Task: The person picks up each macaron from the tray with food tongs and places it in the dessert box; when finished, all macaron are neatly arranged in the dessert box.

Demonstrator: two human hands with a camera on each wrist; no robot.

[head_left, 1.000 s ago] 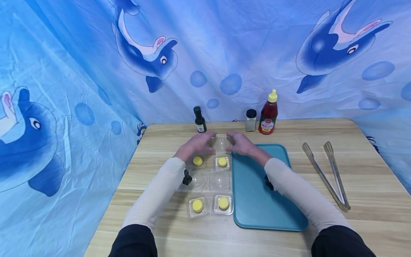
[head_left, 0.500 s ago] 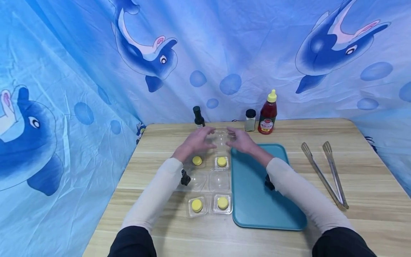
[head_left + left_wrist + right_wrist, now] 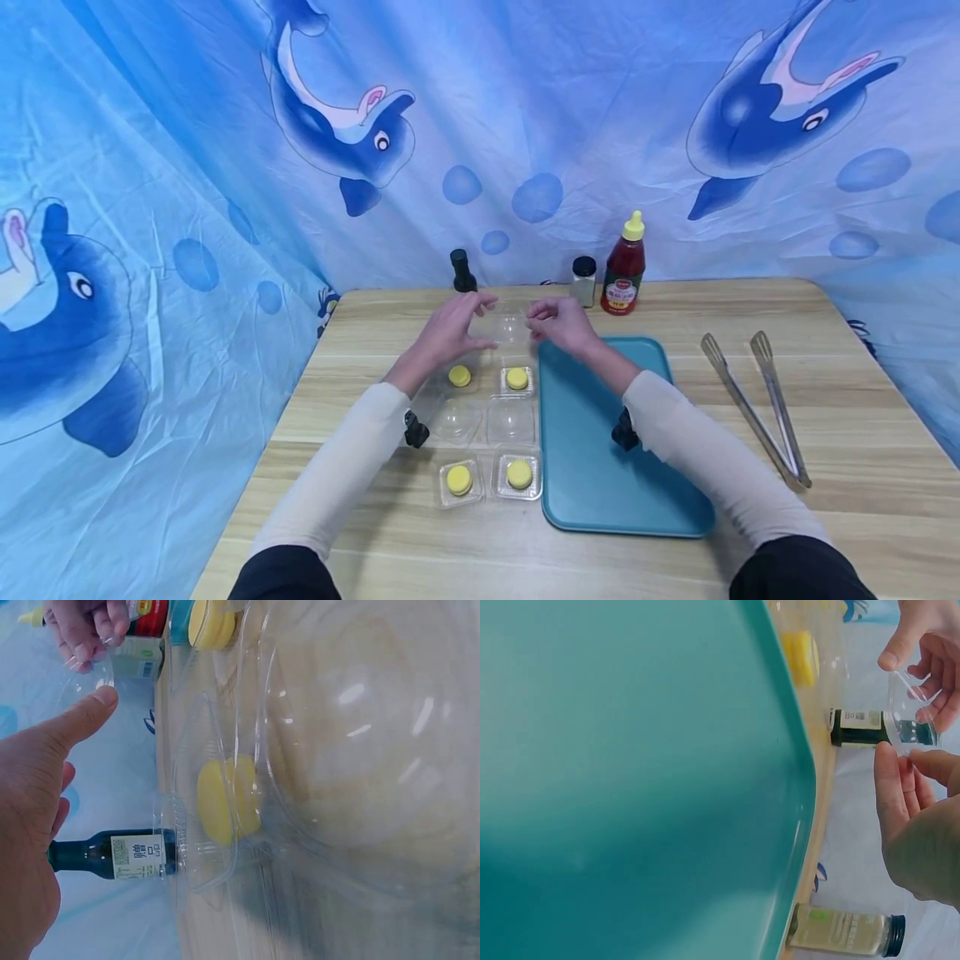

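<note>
Above the back of the table, in the head view, is a clear domed plastic lid (image 3: 510, 327) between my two hands. My right hand (image 3: 564, 327) pinches its right edge between thumb and fingers. My left hand (image 3: 448, 327) holds the left side, thumb at the front and fingers behind; the left wrist view shows the thumb tip at the plastic. Just in front sits a clear plastic box base (image 3: 529, 388) with a yellow macaron (image 3: 517, 378) in it. Another yellow macaron (image 3: 460, 376) sits left of that, its box partly hidden by my left arm.
Two more clear boxes, with yellow macarons (image 3: 459, 480) and lids (image 3: 512, 421) laid back, are nearer me. A teal tray (image 3: 622, 467) lies to their right. Tongs (image 3: 757, 408) are farther right. A dark bottle (image 3: 462, 272), a jar (image 3: 583, 282) and a ketchup bottle (image 3: 623, 265) stand behind.
The right hand's fingers have closed from a wide curve to a pinch on the lid's edge. The left forearm has shifted slightly left and the left hand's thumb and fingers have spread.
</note>
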